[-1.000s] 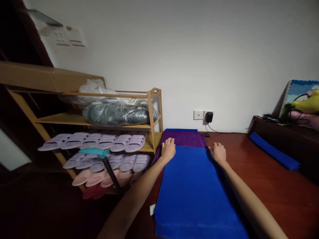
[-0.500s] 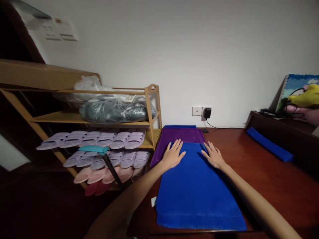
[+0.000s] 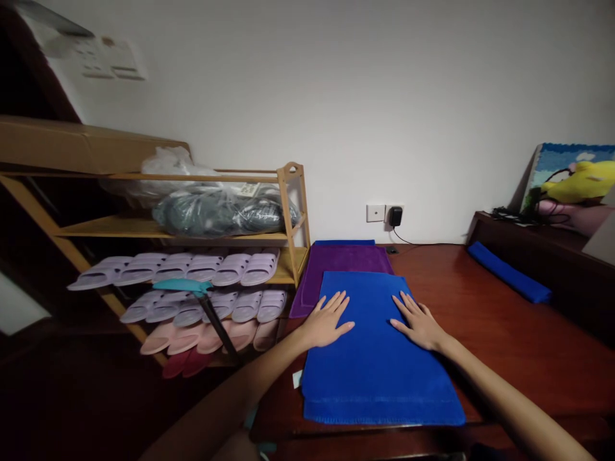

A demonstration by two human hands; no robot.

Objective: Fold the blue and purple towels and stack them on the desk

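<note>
A blue cloth [image 3: 369,358] lies flat on the reddish wooden table [image 3: 519,339], its near end close to the front edge. My left hand [image 3: 329,321] rests palm down on its left side, fingers spread. On the right side, my right hand [image 3: 419,322] lies palm down with fingers apart. Neither hand holds anything. Beyond the hands, a purple cloth [image 3: 353,257] is partly under the blue one, and a strip of another blue cloth [image 3: 343,242] shows behind it. A small white tag [image 3: 297,379] sticks out at the left edge.
A wooden rack [image 3: 292,224] with several slippers and plastic-wrapped items [image 3: 216,211] stands left. A folded blue cloth [image 3: 509,272] lies along the raised ledge at right. A black plug [image 3: 395,216] and its cable are on the wall behind. A teal-topped handle [image 3: 182,286] stands before the rack.
Both hands have slid back toward me over the blue cloth, uncovering its far edge. The view has shifted slightly.
</note>
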